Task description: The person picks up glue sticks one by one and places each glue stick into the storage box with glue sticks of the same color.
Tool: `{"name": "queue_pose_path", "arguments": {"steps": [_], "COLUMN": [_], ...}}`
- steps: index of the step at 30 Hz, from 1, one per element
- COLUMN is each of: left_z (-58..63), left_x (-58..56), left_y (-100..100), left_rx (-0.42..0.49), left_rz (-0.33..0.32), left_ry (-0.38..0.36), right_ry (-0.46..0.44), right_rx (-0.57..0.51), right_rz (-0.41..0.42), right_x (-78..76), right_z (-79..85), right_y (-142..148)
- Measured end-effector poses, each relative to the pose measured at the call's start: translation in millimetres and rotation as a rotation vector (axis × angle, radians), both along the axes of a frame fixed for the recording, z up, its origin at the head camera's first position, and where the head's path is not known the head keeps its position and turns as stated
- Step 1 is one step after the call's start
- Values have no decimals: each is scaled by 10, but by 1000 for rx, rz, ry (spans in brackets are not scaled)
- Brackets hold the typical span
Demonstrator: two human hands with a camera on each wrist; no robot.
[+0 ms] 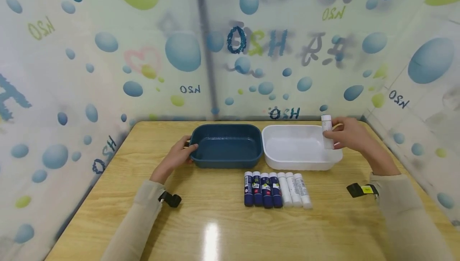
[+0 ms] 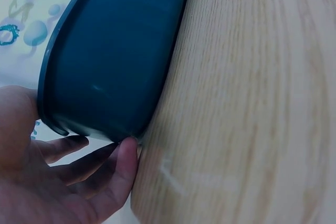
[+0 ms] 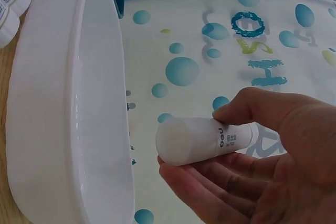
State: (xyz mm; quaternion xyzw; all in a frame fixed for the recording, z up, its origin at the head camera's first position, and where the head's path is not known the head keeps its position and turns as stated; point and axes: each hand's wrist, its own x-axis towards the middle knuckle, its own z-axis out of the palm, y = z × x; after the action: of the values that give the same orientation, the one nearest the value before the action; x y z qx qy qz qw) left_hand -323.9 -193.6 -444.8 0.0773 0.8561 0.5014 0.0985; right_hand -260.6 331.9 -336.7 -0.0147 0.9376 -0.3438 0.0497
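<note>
The likeliest trouble from here lies with the white stick (image 1: 326, 127) in the right hand (image 1: 348, 134): it is held upright over the right end of the white tray (image 1: 302, 165), and its smooth, round body could slip or tilt if the pinch loosens unevenly. If it is lowered a little too far to the right, its lower end could catch the rim, and as no hand steadies that tray, such a knock might make it slide. Whether the stick touches the tray's floor cannot be told. The left hand (image 1: 177, 154) could upset things too: a careless push on the dark blue tray (image 1: 226, 164) might nudge the white tray just beside it. The four blue sticks (image 1: 266, 191) and three white sticks (image 1: 294, 191) lie in a row on the counter (image 1: 179, 229), in front of the trays, where a low-passing sleeve could set them rolling. As for pose, the right arm reaches well forward and bends inward at the wrist; its grip is closed on the stick, thumb on one side and fingers on the other. The left arm slants forward to the dark blue tray's left end, its grip clasping the wall there, thumb at the rim and fingers against the outer side.
</note>
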Motion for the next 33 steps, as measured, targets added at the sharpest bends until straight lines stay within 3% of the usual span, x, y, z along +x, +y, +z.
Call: {"name": "queue_pose_path", "arguments": {"steps": [5,11,14,24,33], "left_z": [45,301,353,-17,-34], "left_x": [29,211,251,4,-1], "left_y": [10,85,98,-20,-23], "left_rx": [1,-6,-10,13,14], "left_rz": [0,-8,-10,-1,5], "left_ry": [-19,-44,-42,-21,-20], "right_ry": [-62,-142,-197,-286,-318], "right_rx": [26,43,49,35,98], "right_rz": [37,72,75,125,152], "right_x": [-153,-352,-445,-659,-739], "right_z": [40,66,81,107,114], "right_y": [39,112,135,80,64]}}
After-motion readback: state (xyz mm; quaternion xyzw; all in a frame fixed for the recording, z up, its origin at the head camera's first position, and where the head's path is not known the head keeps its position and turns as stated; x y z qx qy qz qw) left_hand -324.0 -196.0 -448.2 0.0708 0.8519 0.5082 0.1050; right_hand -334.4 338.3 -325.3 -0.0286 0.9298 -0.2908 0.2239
